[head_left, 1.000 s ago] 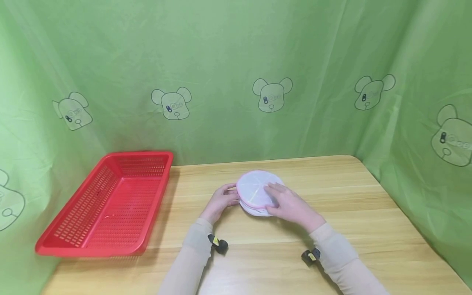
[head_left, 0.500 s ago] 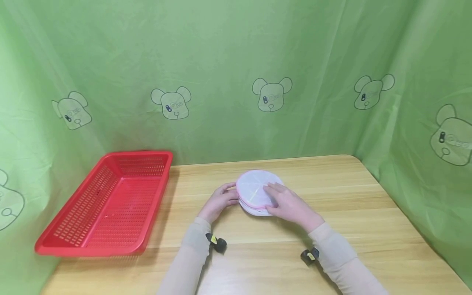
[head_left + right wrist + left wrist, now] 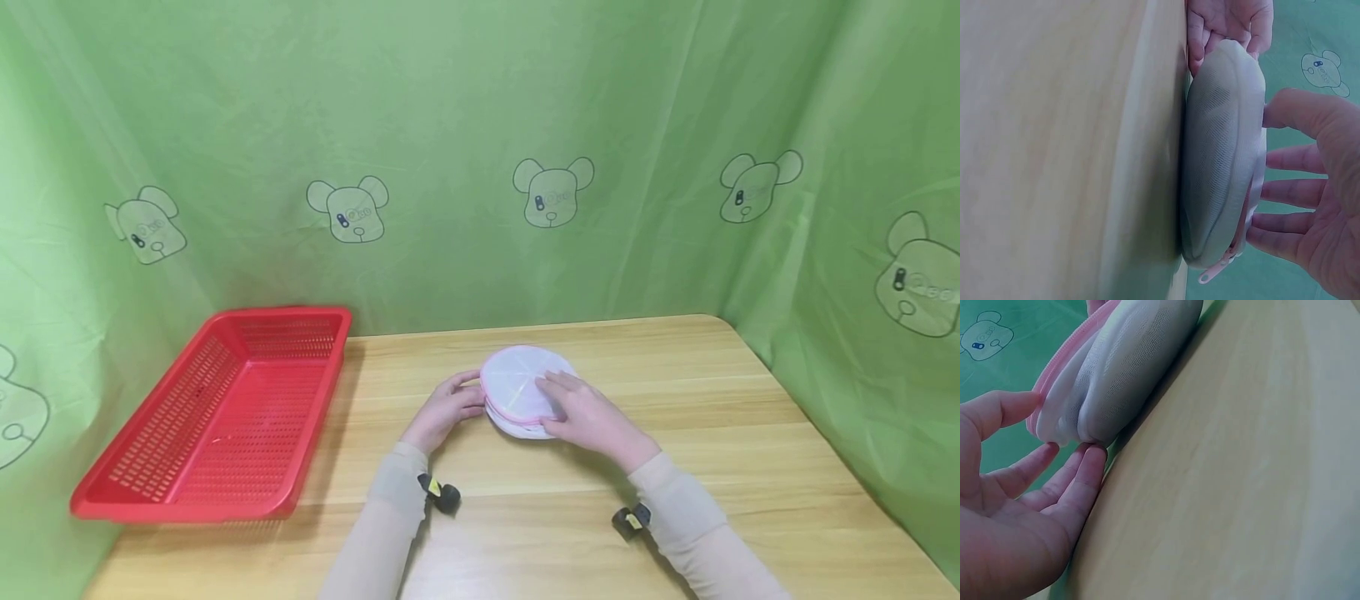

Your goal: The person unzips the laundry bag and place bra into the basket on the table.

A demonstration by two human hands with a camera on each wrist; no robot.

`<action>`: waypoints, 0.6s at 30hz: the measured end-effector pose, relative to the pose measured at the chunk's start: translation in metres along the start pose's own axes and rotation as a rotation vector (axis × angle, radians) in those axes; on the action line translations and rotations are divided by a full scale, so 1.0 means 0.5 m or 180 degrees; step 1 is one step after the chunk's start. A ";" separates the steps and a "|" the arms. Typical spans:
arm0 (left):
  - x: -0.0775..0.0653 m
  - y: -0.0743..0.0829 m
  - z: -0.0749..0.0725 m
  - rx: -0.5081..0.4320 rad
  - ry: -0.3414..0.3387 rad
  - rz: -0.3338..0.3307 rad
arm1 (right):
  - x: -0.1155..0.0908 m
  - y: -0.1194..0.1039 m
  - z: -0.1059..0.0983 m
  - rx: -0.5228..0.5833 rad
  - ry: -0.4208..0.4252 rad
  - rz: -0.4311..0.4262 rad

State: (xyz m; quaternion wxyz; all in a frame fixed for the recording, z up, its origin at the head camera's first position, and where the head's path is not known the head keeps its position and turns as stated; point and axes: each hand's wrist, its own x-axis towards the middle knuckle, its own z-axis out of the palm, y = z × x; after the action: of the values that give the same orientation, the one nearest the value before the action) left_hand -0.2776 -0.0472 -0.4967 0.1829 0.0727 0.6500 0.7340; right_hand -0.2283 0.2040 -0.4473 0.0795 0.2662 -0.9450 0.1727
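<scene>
A round white mesh laundry bag with pink zipper trim lies flattened on the table, its pale top face up. In the left wrist view, my left hand touches the bag's edge, thumb at the pink trim and the other fingertips along the side below. My right hand rests on the top from the right. Its extended fingertips meet the bag's upper face in the right wrist view, where a pink zipper pull sticks out at the rim. The bag's underside is hidden.
A red plastic basket with perforated walls stands on the left of the wood-grain table. Green curtains printed with bear heads hang at the back and both sides. A small black camera sits on each wrist.
</scene>
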 end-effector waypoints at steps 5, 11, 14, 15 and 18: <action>0.001 0.000 0.006 0.0121 0.0079 -0.0037 | 0.001 -0.001 0.000 0.0007 0.0007 -0.0054; 0.003 0.000 0.012 0.0272 0.0198 -0.0082 | 0.002 -0.001 0.004 0.0016 0.0034 -0.0053; 0.001 0.001 0.013 0.0309 0.0211 -0.0090 | 0.002 0.000 0.007 0.0028 0.0056 -0.0046; 0.000 0.001 0.014 0.0315 0.0204 -0.0084 | 0.002 0.001 0.007 0.0033 0.0064 -0.0041; -0.002 0.003 0.013 0.0267 0.0176 -0.0073 | 0.002 0.003 0.010 0.0029 0.0084 -0.0038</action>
State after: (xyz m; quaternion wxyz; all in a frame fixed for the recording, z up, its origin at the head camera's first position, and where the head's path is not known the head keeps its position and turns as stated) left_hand -0.2748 -0.0415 -0.4939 0.1701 0.0526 0.6858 0.7057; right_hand -0.2305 0.2030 -0.4521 0.0919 0.2699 -0.9414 0.1800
